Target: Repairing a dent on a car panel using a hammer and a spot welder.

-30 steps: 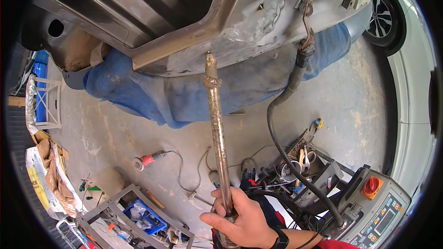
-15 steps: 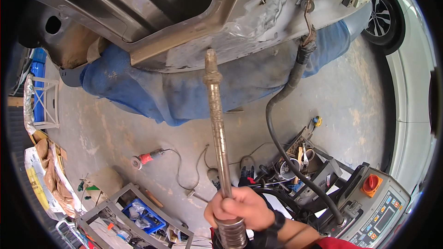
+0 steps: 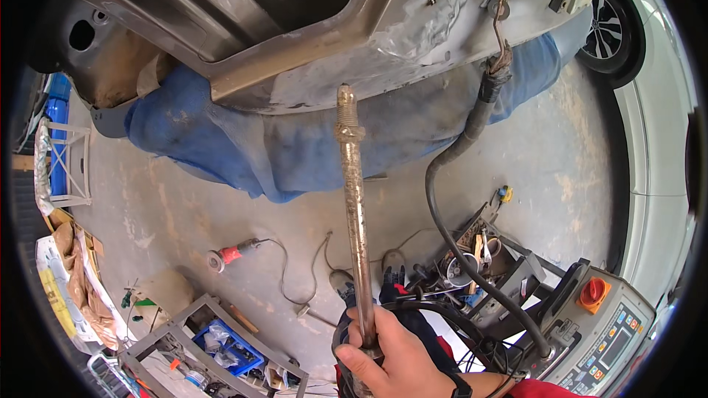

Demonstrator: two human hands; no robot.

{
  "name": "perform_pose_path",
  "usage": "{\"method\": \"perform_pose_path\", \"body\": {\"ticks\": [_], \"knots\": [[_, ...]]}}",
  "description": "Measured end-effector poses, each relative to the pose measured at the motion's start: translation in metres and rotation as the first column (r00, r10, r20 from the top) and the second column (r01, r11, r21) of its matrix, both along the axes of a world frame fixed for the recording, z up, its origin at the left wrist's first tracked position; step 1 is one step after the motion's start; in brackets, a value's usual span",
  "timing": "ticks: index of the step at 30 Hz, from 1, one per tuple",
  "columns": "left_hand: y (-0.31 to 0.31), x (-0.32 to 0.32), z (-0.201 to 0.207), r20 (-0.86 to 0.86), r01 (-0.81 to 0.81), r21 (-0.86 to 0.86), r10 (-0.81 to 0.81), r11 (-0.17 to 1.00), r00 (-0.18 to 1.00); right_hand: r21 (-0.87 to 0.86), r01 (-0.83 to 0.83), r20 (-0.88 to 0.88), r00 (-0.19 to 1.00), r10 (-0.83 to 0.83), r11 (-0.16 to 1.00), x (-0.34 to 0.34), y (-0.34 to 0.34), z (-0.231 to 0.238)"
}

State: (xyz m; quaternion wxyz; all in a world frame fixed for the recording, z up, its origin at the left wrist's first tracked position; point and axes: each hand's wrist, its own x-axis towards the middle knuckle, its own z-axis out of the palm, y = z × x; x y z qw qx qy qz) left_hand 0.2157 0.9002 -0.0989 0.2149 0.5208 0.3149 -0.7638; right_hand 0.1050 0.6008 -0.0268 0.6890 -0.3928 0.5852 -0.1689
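Since half a second earlier, the tip of the long, worn silvery metal rod has drifted slightly rightward, and the right hand now covers most of the ribbed lower part that showed below the fist. One rod is seen, with that one hand wrapped around its near end, thumb lying to the left; the left hand is out of view, so its state cannot be told. The rod's long axis runs almost straight ahead from the hand, leaning a little left, its threaded end pointing at the grey metal body panel; whether they touch cannot be told.

Beyond the hand, one dirty blue cloth hangs below the panel. Ahead and to the right, one thick black cable has its metal end at the panel. Left of the hand lie one red-and-black angle grinder and one blue plastic tray; right, one grey control box. Two dark shoes stand just beyond.
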Motion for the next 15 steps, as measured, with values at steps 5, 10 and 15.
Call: {"method": "perform_pose_path", "body": {"ticks": [5, 10, 15], "knots": [[0.016, 0.002, -0.009, -0.026, -0.076, -0.039, 0.075, 0.996, 0.997, -0.048, -0.025, 0.044, 0.999, 0.027, 0.999, 0.002, -0.005, -0.003], [0.016, -0.001, -0.009, -0.020, -0.067, 0.009, 0.067, 0.998, 0.998, -0.045, 0.073, 0.069, 0.995, -0.069, 0.996, 0.003, -0.004, -0.008], [0.007, 0.003, 0.000, -0.005, -0.010, -0.068, 0.010, 0.998, 1.000, 0.157, 0.285, 0.294, 0.901, -0.320, 0.946, 0.012, -0.025, -0.028]]}}
